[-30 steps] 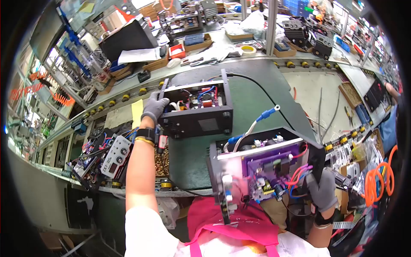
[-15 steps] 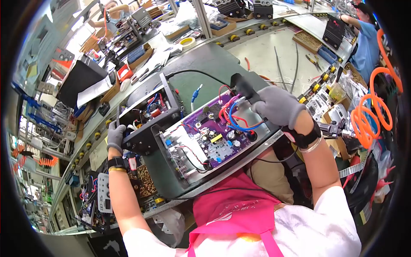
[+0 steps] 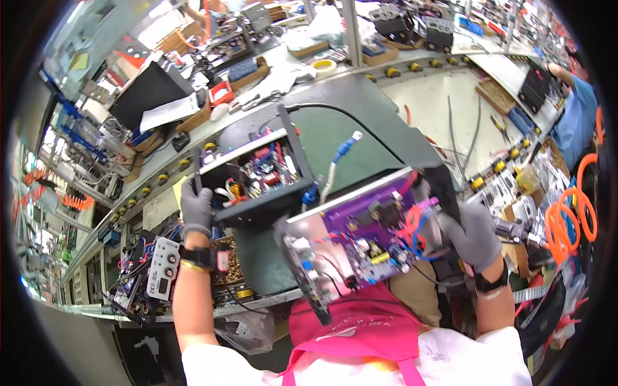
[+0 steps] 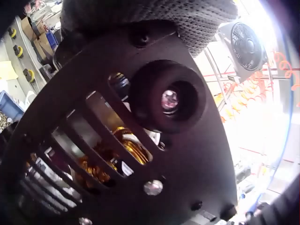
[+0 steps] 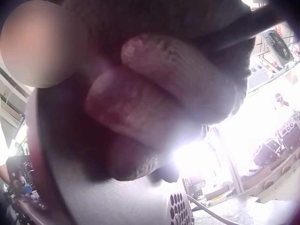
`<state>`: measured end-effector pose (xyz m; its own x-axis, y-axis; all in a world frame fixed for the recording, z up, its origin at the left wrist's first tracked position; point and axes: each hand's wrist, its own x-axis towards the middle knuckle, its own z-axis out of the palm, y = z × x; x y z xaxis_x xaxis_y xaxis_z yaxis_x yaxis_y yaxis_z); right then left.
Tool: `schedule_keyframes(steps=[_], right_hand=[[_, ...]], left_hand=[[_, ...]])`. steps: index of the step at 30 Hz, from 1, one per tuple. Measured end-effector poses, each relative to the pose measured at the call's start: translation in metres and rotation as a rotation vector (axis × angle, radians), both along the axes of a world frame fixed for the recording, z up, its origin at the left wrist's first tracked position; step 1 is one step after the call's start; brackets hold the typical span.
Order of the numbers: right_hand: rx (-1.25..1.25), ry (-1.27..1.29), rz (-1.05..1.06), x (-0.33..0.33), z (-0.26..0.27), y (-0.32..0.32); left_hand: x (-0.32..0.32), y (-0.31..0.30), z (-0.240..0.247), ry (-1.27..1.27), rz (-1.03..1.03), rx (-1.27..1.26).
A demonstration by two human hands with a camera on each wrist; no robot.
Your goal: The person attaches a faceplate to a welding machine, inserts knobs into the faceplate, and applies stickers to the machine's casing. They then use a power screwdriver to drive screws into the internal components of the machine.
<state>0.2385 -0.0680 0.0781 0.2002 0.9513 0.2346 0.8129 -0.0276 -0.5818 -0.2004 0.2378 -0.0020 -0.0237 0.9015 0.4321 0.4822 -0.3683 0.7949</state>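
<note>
My gloved left hand (image 3: pixel 197 210) grips the left end of an open black welder case (image 3: pixel 267 199), which holds wires and electronic parts. In the left wrist view, the grey glove (image 4: pixel 197 23) lies over the edge of the case's slotted panel (image 4: pixel 187 164), beside a round black foot (image 4: pixel 167 96). My gloved right hand (image 3: pixel 473 237) holds a second open welder case by its right end; a purple circuit board (image 3: pixel 351 225) faces me from it. Curled glove fingers (image 5: pixel 140 105) show close up in the right wrist view. A white cable with a blue sleeved lug (image 3: pixel 344 148) rises between the cases.
A green mat (image 3: pixel 341 122) covers the bench, with a black cable (image 3: pixel 360 122) across it. At left stands a grey front panel marked ZX7-315 (image 3: pixel 163 267), near a tray of brass-coloured parts (image 3: pixel 228 270). An orange coiled hose (image 3: pixel 566 219) hangs at right; rollers (image 3: pixel 393 72) line the bench.
My head view swung right and then partly back. The right-hand case lay flatter half a second ago and now tilts up toward me. Both hands have kept their hold.
</note>
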Motion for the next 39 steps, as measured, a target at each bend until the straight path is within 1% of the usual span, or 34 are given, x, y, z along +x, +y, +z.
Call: schedule_keyframes(steps=[1,3,5,6,7,9,10,13,14,17,18,19,20,21,23,25,26,27,29,30,33,34,35,37,38,39], right_hand=[[-0.009,-0.015,-0.016,-0.002,-0.001,-0.009],[0.013,0.032,0.01,-0.004,-0.007,-0.025],[0.085,0.044,-0.021,-0.009,-0.02,-0.037],[0.108,0.046,-0.024,-0.011,-0.02,-0.039],[0.11,0.047,-0.017,-0.009,-0.023,-0.041],[0.111,0.045,-0.014,-0.001,-0.028,-0.044],[0.142,0.097,-0.05,-0.003,-0.027,-0.042],[0.21,0.034,-0.08,-0.008,-0.025,-0.045],[0.17,0.045,-0.081,-0.005,-0.031,-0.049],[0.271,0.003,-0.087,-0.004,-0.039,-0.054],[0.273,0.015,-0.072,-0.003,-0.042,-0.058],[0.063,0.017,-0.016,0.015,-0.055,-0.081],[0.151,0.014,-0.005,0.013,-0.06,-0.082],[0.234,0.017,0.007,0.009,-0.063,-0.081],[0.264,0.027,0.029,0.006,-0.063,-0.081],[0.269,0.109,0.024,0.004,-0.068,-0.087],[0.251,0.066,0.023,0.013,-0.081,-0.094],[0.274,0.117,-0.004,0.014,-0.091,-0.097],[0.321,0.217,-0.062,0.01,-0.096,-0.102],[0.373,0.121,-0.103,0.006,-0.093,-0.098],[0.335,0.106,-0.05,0.009,-0.09,-0.098],[0.385,0.047,-0.056,0.007,-0.087,-0.093],[0.395,0.026,-0.039,0.008,-0.086,-0.093],[0.415,-0.015,-0.012,0.01,-0.084,-0.091],[0.328,0.082,0.031,0.019,-0.092,-0.093],[0.353,0.023,0.027,0.025,-0.098,-0.093]], left_hand=[[0.007,-0.023,0.01,0.104,0.106,0.0],[0.02,-0.06,0.015,0.064,0.149,0.1],[0.023,-0.077,0.004,-0.053,0.175,0.149],[0.028,-0.09,0.006,-0.08,0.207,0.131],[0.028,-0.096,0.0,-0.066,0.253,0.175],[0.038,-0.11,-0.003,-0.14,0.254,0.222],[0.043,-0.114,-0.009,-0.191,0.281,0.22],[0.08,-0.114,-0.025,-0.092,0.387,0.35],[0.101,-0.118,-0.013,-0.038,0.359,0.346],[0.107,-0.098,-0.01,-0.07,0.281,0.359],[0.106,-0.096,-0.014,-0.027,0.288,0.383],[0.104,-0.097,-0.019,0.021,0.296,0.407],[0.104,-0.098,-0.021,0.069,0.306,0.434],[0.106,-0.105,-0.021,0.088,0.263,0.459],[0.111,-0.129,-0.026,0.176,0.218,0.534],[0.108,-0.158,-0.036,0.156,0.029,0.563],[0.1,-0.172,-0.045,0.071,-0.123,0.462],[0.101,-0.173,-0.05,-0.075,-0.161,0.474],[0.094,-0.166,-0.036,-0.06,-0.15,0.368],[0.105,-0.16,-0.024,-0.267,-0.116,0.355],[0.1,-0.108,0.003,-0.337,0.274,0.114],[0.092,-0.093,0.001,-0.227,0.048,0.036],[0.074,-0.069,-0.016,-0.112,-0.175,-0.043],[0.048,-0.032,-0.047,0.342,-0.257,0.215],[0.035,-0.013,-0.063,0.528,-0.278,0.376],[0.041,-0.015,-0.06,0.346,-0.296,0.319]])
